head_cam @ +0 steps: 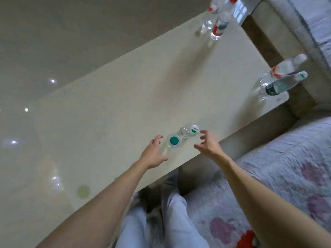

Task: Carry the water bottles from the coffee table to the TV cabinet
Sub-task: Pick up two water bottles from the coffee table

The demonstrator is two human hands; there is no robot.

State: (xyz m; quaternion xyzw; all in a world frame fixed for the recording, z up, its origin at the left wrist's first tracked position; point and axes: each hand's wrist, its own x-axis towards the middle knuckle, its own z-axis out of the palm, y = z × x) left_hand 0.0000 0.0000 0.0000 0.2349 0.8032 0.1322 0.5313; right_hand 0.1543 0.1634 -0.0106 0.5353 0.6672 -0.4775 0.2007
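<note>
Right now both hands hang over the near edge of the coffee table (125, 97), each lined up with its own bottle. The left hand (154, 154) sits just beside the green-capped bottle (174, 141), fingers spread wide and curled, touching nothing that I can see. The right hand (208, 144) is shaped the same way next to the white-capped bottle (190, 131), fingers apart, empty. The 2 bottles stand upright and close together, which I take to be why the hands come in from opposite sides: one bottle apiece, gripped from the outside.

More bottles wait farther off: 2 at the table's right corner (279, 77) and a cluster of about 3 at the far end (217, 20), all upright as far as the wide lens lets me judge. None has reached the TV cabinet, which is not in view, so the job looks barely begun.

The tabletop is pale, smooth and glossy. A shiny tiled floor (26, 86) reflecting ceiling lights lies on one side, and a patterned grey rug (279, 176) on the other, with a beige sofa (279, 29) beyond.
</note>
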